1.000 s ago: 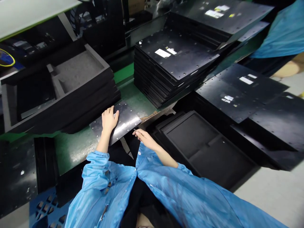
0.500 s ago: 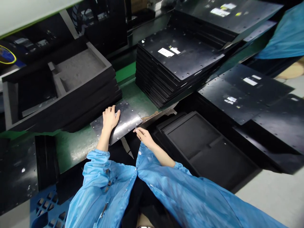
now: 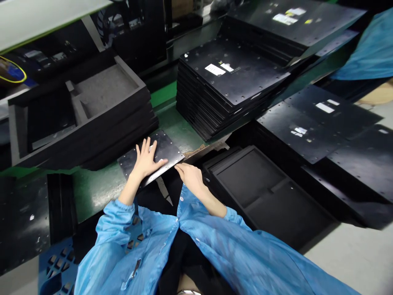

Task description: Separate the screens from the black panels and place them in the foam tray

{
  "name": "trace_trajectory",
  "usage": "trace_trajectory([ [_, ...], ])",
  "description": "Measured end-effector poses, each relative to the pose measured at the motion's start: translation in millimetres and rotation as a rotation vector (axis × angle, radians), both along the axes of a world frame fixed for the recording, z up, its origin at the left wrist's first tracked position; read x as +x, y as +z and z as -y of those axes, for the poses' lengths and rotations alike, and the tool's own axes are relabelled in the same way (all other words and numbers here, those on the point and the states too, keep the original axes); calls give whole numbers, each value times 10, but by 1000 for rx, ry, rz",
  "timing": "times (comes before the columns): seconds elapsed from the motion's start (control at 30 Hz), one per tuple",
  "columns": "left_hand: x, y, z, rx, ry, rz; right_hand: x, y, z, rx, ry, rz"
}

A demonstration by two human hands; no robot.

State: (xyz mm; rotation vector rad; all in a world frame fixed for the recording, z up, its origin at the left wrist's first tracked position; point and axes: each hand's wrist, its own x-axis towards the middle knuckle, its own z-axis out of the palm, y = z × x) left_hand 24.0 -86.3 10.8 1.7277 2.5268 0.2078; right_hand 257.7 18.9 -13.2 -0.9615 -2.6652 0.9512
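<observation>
Just left of frame centre, the dark plate (image 3: 169,148) lay under the splayed left hand (image 3: 145,163), right hand (image 3: 190,178) pinched beside its edge, grip contents unclear; apparently edge work, next calling for steady bracing.

Hands in play: two, left hand (image 3: 147,164) and right hand (image 3: 191,178) | small plate (image 3: 168,146): just one | panel stacks (image 3: 242,76) on the green bench (image 3: 98,184): a pair | foam-tray stack (image 3: 123,121): one | co-worker (image 3: 370,51): one
</observation>
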Motion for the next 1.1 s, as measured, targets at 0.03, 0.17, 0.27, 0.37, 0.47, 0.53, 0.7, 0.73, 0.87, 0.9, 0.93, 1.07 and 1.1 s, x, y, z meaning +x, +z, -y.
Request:
trace_trajectory([
  [0.03,87,19,93,-50,-58,-7,-5,40,22,14,-1,28],
  [0.17,400,93,371,-159,-115,-103,-43,124,28,44,14,102],
  [0.27,533,142,420,-223,-132,-132,-66,148,-4,59,25,133],
  [0.37,580,249,416,-252,-118,-128,-64,159,-22,75,54,149],
  [0.47,549,479,426,-187,-76,-129,-68,155,-14,138,90,133],
  [0.53,493,675,435,-132,-47,-138,-126,150,6,192,128,78],
  [0.7,350,1018,417,-82,23,-214,-566,166,8,277,400,-2],
  [0.73,335,1043,411,-80,34,-228,-674,171,-19,295,461,13],
  [0.87,327,1059,411,-88,48,-273,-968,189,-210,424,713,-13],
  [0.9,329,1055,417,-88,47,-278,-995,200,-261,456,787,-58],
  [0.93,330,1050,424,-84,46,-280,-1008,218,-308,474,855,-115],
  [1.07,319,1036,442,-61,59,-248,-1016,369,-405,469,868,-277],
  [1.1,313,1035,440,-58,63,-240,-1021,419,-403,481,822,-269],
])
